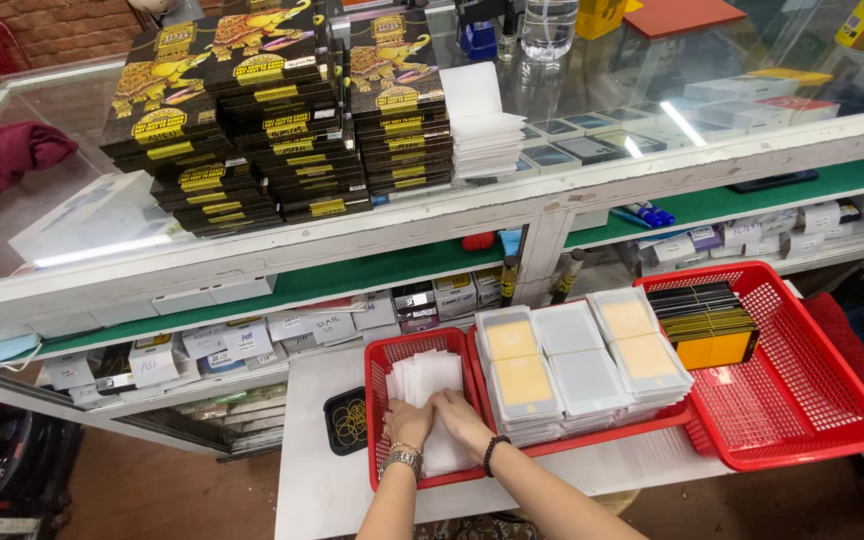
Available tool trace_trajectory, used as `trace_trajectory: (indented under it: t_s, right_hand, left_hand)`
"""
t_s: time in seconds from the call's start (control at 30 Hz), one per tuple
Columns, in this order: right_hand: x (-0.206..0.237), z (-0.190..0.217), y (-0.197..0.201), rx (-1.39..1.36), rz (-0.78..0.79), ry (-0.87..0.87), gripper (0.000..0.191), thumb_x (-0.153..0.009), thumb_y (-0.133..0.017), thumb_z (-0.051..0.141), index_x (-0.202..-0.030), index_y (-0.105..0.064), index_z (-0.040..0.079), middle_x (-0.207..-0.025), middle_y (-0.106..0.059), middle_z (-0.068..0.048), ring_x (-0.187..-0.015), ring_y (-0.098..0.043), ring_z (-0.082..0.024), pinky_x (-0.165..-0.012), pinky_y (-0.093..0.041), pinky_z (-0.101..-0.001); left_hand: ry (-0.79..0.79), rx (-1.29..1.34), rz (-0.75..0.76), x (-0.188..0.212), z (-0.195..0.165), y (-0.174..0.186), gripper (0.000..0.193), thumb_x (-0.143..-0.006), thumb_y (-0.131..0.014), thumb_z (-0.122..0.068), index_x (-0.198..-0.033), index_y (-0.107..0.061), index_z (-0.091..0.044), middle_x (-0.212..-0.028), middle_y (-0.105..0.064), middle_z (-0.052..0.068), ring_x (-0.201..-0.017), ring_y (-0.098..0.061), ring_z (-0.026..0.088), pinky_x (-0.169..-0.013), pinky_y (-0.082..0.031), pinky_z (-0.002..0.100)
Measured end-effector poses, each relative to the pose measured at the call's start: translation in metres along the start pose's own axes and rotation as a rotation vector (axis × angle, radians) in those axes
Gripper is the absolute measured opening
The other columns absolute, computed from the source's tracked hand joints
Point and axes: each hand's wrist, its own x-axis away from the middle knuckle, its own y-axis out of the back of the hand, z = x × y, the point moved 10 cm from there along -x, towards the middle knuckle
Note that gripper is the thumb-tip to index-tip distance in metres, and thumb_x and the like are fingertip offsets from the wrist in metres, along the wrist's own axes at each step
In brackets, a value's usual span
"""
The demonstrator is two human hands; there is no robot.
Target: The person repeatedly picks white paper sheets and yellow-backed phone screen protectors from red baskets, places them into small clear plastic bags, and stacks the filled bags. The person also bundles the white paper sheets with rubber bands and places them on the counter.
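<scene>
Both my hands rest on the stack of white sleeves (430, 385) inside the small red basket (376, 362) on the low white counter (317, 480). My left grip (408, 422) lies flat on the sleeves, fingers together; my right grip (459, 415) curls over them just beside it, touching. Stacked screen protector packs (577, 365) fill the next basket.

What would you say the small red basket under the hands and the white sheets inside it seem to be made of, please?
Small red basket: probably moulded plastic, judging by its uniform glossy red and lattice walls. White sheets: likely thin paper or soft foam wrap, matte and slightly rumpled; the picture cannot settle which. Both hands, left hand and right hand, rest on them.
</scene>
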Motion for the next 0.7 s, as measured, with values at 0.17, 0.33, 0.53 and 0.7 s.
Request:
trace_trajectory:
  t_s: [0.17,0.33,0.53,0.7]
  right_hand:
    - [-0.006,-0.017,0.001,-0.111,0.021,-0.093,0.056,-0.101,-0.042,0.044,-0.146,-0.052,0.013,-0.151,-0.052,-0.009,-0.140,-0.045,-0.022,-0.117,-0.032,-0.0369]
    - [-0.008,-0.022,0.003,-0.166,0.008,-0.109,0.060,-0.101,-0.043,0.045,-0.151,-0.047,0.011,-0.155,-0.048,-0.009,-0.143,-0.042,-0.021,-0.119,-0.029,-0.0363]
    - [-0.002,-0.027,0.002,-0.243,0.009,-0.188,0.061,-0.101,-0.044,0.046,-0.152,-0.046,0.011,-0.155,-0.047,-0.007,-0.142,-0.040,-0.020,-0.119,-0.026,-0.0364]
    - [-0.005,-0.027,0.002,-0.270,0.043,-0.152,0.061,-0.101,-0.043,0.044,-0.147,-0.052,0.005,-0.152,-0.053,-0.012,-0.137,-0.045,-0.023,-0.117,-0.030,-0.0362]
  left_hand:
    - [0.086,0.105,0.225,-0.002,0.009,-0.010,0.118,-0.061,-0.077,-0.073,-0.147,-0.051,0.002,-0.150,-0.054,0.026,-0.141,-0.054,0.040,-0.118,-0.043,0.046]
    - [0.087,0.105,0.125,0.007,0.003,-0.001,0.116,-0.067,-0.085,-0.066,-0.154,-0.036,-0.005,-0.157,-0.032,0.030,-0.147,-0.031,0.047,-0.118,-0.034,0.051]
    - [0.050,0.262,0.089,0.002,0.005,0.003,0.128,-0.062,-0.091,-0.054,-0.154,-0.026,0.008,-0.140,-0.055,0.032,-0.126,-0.060,0.042,-0.108,-0.049,0.044]
    - [-0.099,0.212,0.258,-0.002,-0.010,-0.004,0.095,-0.063,-0.089,-0.054,-0.129,-0.065,0.011,-0.123,-0.074,0.025,-0.107,-0.074,0.032,-0.092,-0.057,0.038]
